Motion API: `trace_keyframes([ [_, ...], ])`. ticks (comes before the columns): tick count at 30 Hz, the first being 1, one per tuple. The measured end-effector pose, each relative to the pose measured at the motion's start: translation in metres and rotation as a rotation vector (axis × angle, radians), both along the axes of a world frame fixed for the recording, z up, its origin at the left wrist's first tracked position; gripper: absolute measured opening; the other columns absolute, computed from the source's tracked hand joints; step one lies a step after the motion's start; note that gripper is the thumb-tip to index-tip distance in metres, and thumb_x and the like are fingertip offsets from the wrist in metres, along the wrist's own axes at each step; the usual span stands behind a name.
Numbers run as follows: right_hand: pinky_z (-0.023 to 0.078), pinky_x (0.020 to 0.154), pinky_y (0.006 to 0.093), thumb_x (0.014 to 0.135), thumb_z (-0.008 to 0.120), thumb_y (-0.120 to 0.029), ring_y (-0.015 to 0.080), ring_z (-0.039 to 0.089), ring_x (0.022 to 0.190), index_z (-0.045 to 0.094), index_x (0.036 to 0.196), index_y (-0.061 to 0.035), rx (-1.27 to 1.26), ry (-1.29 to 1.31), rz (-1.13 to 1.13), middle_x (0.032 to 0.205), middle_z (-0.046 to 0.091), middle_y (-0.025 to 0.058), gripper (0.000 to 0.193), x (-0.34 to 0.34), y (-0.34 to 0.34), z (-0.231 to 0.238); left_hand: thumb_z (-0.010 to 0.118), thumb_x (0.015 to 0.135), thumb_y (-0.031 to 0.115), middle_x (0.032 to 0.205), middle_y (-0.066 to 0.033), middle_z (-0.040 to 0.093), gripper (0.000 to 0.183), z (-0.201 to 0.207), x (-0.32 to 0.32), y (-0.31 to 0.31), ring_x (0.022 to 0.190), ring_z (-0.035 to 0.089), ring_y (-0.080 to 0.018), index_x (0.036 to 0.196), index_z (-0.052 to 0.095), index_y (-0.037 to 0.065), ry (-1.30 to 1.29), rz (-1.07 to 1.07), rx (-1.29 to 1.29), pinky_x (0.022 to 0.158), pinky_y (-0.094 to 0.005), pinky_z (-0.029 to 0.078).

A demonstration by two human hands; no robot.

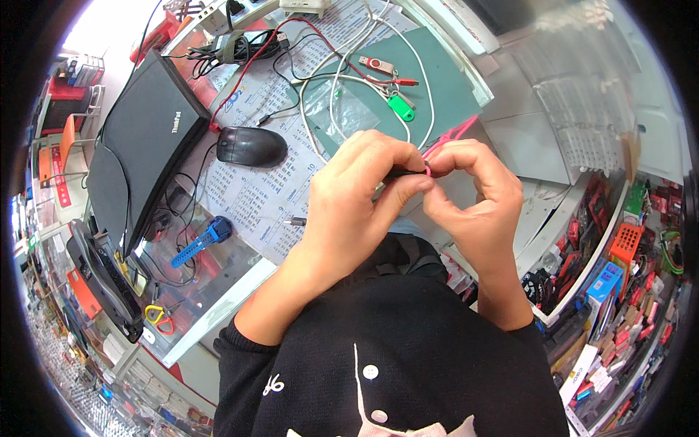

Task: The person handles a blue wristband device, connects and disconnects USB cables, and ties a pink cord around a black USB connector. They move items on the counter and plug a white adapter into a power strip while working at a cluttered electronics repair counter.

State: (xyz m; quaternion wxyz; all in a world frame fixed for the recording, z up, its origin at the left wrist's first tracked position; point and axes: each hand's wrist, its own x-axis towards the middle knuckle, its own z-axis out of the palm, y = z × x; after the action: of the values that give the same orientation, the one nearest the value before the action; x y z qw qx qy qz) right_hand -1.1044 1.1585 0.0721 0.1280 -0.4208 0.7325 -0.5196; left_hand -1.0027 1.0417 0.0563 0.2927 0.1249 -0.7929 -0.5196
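Head view: my left hand (360,186) has thumb and forefinger pressed together on a small dark piece (399,173), mostly hidden; my right hand (480,191) pinches a pink cord (450,136) at the same spot, its loop at my fingertips, its loose end trailing up and away from me, just off the corner of the green mat (455,80). On the mat: clear plastic bag (353,109), white cable (431,95) across it, contents hard to make out; red-and-silver USB stick (378,65) and green tag (400,108) beside it. Black mouse (252,147) and blue watch (204,240) left on the counter (211,317). Right side: white-edged case (551,318) holds red and black packages; orange basket (627,242), contents unclear, near blue box (604,280).
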Motion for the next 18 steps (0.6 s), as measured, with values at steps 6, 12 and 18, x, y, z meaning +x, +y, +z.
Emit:
trace_keyframes([
  [6, 0.047, 0.07, 0.0262, 0.064, 0.065, 0.009, 0.0146, 0.057, 0.074, 0.055, 0.082, -0.0006, -0.107, -0.024, -0.049, 0.081, 0.06, 0.0064, 0.023, 0.001, -0.003, -0.01, 0.072, 0.07, -0.001, 0.078, -0.0066, 0.06, 0.018, 0.001, -0.005, 0.002, 0.069, 0.057, -0.0143, 0.083, 0.061, 0.0, 0.044, 0.069, -0.078, 0.061, -0.0262, 0.047],
  [12, 0.047, 0.061, 0.0299, 0.059, 0.067, 0.008, 0.0203, 0.056, 0.068, 0.055, 0.079, -0.0027, -0.03, 0.324, -0.117, 0.076, 0.057, 0.0069, 0.025, 0.002, -0.006, -0.009, 0.071, 0.068, -0.001, 0.079, -0.0066, 0.06, 0.017, -0.005, -0.009, 0.0, 0.07, 0.058, -0.0157, 0.082, 0.061, 0.0, -0.045, 0.061, 0.007, 0.063, -0.0256, 0.046],
  [18, 0.046, 0.059, 0.0295, 0.056, 0.066, 0.011, 0.0205, 0.055, 0.066, 0.054, 0.078, -0.0026, -0.114, 0.415, -0.124, 0.075, 0.056, 0.0069, 0.028, -0.002, -0.005, -0.009, 0.072, 0.066, 0.002, 0.082, -0.0082, 0.058, 0.02, 0.002, -0.012, 0.0, 0.076, 0.057, -0.017, 0.082, 0.059, 0.001, -0.004, 0.34, -0.338, 0.066, -0.0271, 0.046],
])
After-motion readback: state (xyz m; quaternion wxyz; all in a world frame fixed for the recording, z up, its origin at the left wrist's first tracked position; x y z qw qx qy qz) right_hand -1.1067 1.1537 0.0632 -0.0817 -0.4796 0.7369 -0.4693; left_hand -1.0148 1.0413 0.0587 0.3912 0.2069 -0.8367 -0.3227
